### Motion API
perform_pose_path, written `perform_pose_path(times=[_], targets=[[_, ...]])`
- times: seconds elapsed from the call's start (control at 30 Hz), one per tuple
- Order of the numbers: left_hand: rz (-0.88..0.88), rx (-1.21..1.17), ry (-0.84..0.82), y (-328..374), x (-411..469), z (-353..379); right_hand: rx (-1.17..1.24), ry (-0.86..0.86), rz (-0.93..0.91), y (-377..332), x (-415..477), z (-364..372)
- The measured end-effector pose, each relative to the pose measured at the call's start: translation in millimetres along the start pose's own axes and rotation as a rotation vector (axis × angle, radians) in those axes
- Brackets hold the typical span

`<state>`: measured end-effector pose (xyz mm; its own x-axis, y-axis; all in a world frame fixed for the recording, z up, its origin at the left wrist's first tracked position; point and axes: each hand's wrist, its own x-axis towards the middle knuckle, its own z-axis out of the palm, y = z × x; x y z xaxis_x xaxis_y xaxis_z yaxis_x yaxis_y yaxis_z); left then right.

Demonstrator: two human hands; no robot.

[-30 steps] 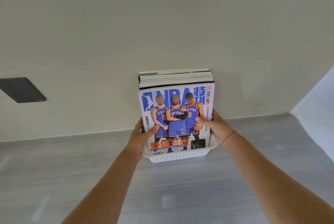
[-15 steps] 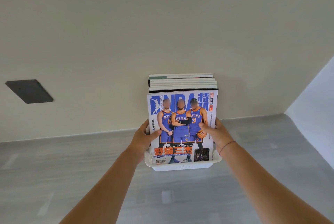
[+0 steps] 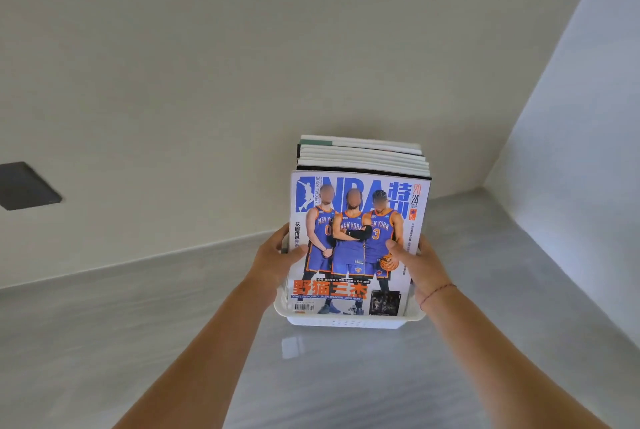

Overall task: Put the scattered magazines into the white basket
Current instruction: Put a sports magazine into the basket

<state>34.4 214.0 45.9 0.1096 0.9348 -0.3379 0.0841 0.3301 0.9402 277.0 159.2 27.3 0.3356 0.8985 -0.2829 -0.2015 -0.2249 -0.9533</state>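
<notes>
Two hands: left hand (image 3: 277, 260) and right hand (image 3: 417, 264) each closed a grip on the magazines' (image 3: 356, 238) side edges.
Magazines: stood upright in the white basket (image 3: 349, 322).
Basket: sat on the grey counter (image 3: 173, 324), near the far wall.

Front magazine (image 3: 358, 241) cover: "NBA", "SPECIAL ISSUE", "2024".
Its pictured jerseys read "NEW YORK", numbers 0 and 3; orange headline "野猫三杰" runs below, above a barcode.
</notes>
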Motion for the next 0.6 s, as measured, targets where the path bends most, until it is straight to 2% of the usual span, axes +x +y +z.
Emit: perform_pose_path(times=[0.17, 0.6], targets=[[-0.003, 0.044, -0.116, 1.7, -17.4, 42.5, 0.015, 0.139, 0.006, -0.3, -38.5, -45.8], [0.004, 0.277, -0.620, -0.2, -47.4, 213.2, 0.271, 0.645, -0.031, 7.4, -158.8, -183.4]])
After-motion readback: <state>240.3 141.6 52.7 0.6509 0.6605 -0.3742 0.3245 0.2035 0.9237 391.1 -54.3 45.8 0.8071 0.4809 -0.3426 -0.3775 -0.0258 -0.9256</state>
